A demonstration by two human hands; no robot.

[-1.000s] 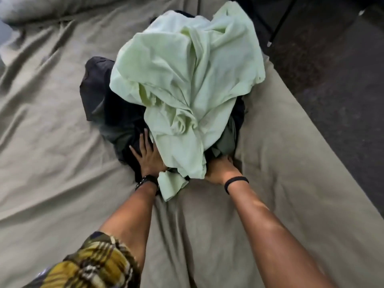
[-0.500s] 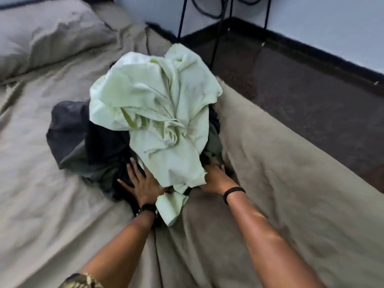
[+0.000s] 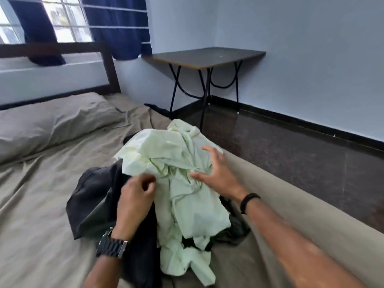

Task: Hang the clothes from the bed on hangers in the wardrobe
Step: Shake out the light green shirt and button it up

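- The pale green garment (image 3: 176,175) lies crumpled over dark clothes (image 3: 93,200) on the bed (image 3: 41,204).
- Left hand (image 3: 135,196): grip pinches the green fabric's edge.
- Right hand (image 3: 216,169): fingers spread apart, resting on the garment.

A heap of clothes (image 3: 182,183) lies on the bed (image 3: 41,204) near its right edge, with the pillow (image 3: 52,123) behind and to the left. The bench (image 3: 203,57) stands in the far corner, right of the headboard (image 3: 104,65). The left hand (image 3: 135,196) sits at the heap's left side, the right hand (image 3: 218,171) on its right.
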